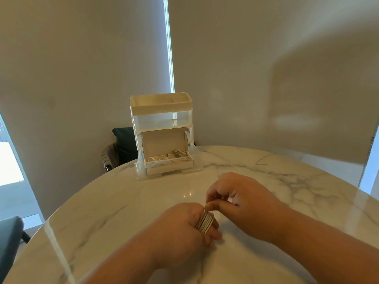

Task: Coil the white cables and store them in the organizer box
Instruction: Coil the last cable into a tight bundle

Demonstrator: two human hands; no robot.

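Note:
A white cable [205, 222] is wound in tight loops around the fingers of my left hand [184, 224], which rests low over the marble table near its front. My right hand [238, 199] sits just right of it, thumb and fingertips pinching the cable's end at the top of the coil. At the table's far edge stands the white organizer box [162, 119], a stacked unit with a clear middle tier. In front of its base lies an open white carton [170, 163] holding other coiled white cables [180, 154].
The round marble table [287, 201] spreads around my hands. A dark chair [123, 146] with a cloth over it stands behind the organizer. Another dark seat [9, 238] shows at the lower left. Blinds cover the windows behind.

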